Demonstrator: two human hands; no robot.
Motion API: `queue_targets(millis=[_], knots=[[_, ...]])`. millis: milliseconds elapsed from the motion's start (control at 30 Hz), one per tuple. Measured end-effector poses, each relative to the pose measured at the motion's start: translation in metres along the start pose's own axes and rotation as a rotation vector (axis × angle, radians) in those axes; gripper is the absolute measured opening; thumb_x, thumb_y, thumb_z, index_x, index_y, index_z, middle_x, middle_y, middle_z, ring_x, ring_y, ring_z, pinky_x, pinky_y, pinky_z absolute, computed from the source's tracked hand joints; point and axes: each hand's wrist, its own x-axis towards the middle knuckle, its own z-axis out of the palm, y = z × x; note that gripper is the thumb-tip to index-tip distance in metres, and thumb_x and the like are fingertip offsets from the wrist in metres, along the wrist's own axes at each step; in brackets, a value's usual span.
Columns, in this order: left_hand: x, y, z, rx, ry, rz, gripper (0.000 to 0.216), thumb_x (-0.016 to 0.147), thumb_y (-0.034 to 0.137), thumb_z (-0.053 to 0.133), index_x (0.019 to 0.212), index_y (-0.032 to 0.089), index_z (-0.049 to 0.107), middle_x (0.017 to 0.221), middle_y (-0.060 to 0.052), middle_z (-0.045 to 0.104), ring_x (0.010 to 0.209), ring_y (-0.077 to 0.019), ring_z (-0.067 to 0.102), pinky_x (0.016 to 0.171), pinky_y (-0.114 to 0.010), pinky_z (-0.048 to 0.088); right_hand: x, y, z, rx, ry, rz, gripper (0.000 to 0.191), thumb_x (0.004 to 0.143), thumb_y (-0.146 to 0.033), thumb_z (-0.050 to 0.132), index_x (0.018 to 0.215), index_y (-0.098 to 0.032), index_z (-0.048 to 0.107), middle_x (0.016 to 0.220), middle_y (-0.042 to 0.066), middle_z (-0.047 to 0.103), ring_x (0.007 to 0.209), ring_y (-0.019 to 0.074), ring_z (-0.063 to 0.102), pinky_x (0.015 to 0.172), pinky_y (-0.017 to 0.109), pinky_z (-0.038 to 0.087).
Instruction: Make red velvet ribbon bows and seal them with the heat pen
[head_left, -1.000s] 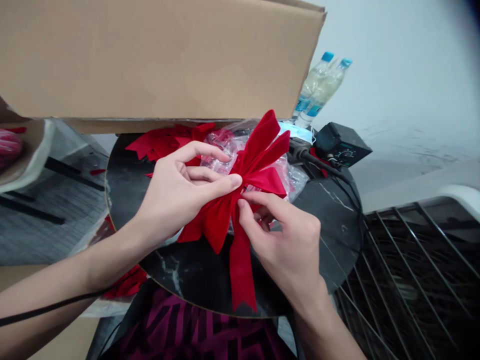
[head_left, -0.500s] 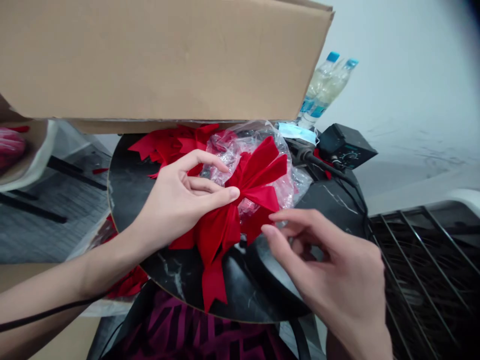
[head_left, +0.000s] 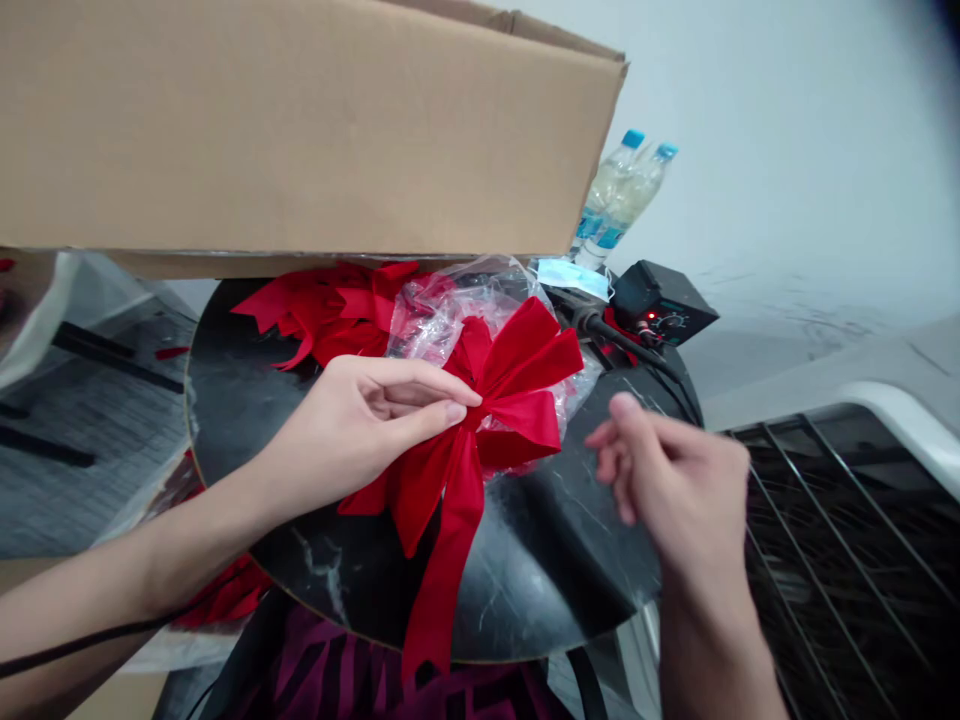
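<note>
A red ribbon bow lies on a round black marble table, its long tail hanging over the near edge. My left hand pinches the bow at its knot, fingers closed on it. My right hand hovers to the right of the bow, apart from it, fingers loosely curled with nothing in them. Under the bow sits a clear plastic bag, with more red ribbon pieces behind it.
A large cardboard box overhangs the table's far side. Two water bottles, a blue face mask and a black control unit with a cable stand at the back right. A black wire rack is on the right.
My right hand let go of the bow's tail and drew away to the right. The left hand kept its pinch on the knot, and the bow settled flatter on the table.
</note>
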Motion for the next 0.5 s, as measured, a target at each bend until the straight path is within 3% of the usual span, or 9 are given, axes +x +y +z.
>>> queue_targets(millis=[67,167,267,367,500], knots=[[0.005,0.002,0.0,0.012,-0.017,-0.015,0.011,0.088,0.024,0.078,0.097,0.026,0.083,0.096,0.003,0.083,0.089,-0.0112,0.078,0.081,-0.011,0.058,0.037,0.032,-0.012,0.207,-0.053,0.243,0.041,0.082,-0.052,0.08,0.073,-0.013,0.073,0.05,0.0,0.061,0.032,0.006,0.047,0.029,0.016,0.03],[0.015,0.001,0.004,-0.013,-0.042,-0.025,0.012,0.087,0.025,0.079,0.097,0.028,0.083,0.094,0.004,0.084,0.088,-0.0111,0.079,0.079,-0.011,0.058,0.088,0.072,-0.011,0.332,-0.026,0.305,0.043,0.072,-0.052,0.086,0.082,-0.014,0.07,0.056,0.001,0.063,0.036,0.0067,0.048,0.03,0.016,0.035],[0.025,-0.004,0.008,-0.065,-0.05,-0.042,0.013,0.084,0.026,0.082,0.096,0.028,0.083,0.092,0.004,0.084,0.088,-0.0125,0.079,0.081,-0.013,0.059,0.119,0.093,0.004,0.398,0.074,0.227,0.042,0.069,-0.044,0.088,0.095,-0.019,0.067,0.067,0.0,0.069,0.048,0.0092,0.059,0.04,0.018,0.048],[0.034,-0.011,0.011,-0.109,-0.034,-0.101,0.015,0.082,0.027,0.083,0.097,0.028,0.084,0.091,0.002,0.084,0.088,-0.014,0.079,0.079,-0.015,0.06,0.136,0.101,0.017,0.409,0.194,0.095,0.046,0.069,-0.035,0.086,0.108,-0.022,0.067,0.071,-0.003,0.07,0.055,0.0108,0.063,0.049,0.02,0.053],[0.042,-0.017,0.011,-0.145,-0.013,-0.173,0.016,0.082,0.023,0.082,0.097,0.028,0.084,0.087,0.001,0.084,0.085,-0.0143,0.079,0.077,-0.015,0.06,0.144,0.098,0.012,0.317,0.326,-0.05,0.031,0.071,-0.028,0.082,0.1,-0.018,0.073,0.066,-0.002,0.069,0.054,0.0115,0.063,0.051,0.022,0.053]])
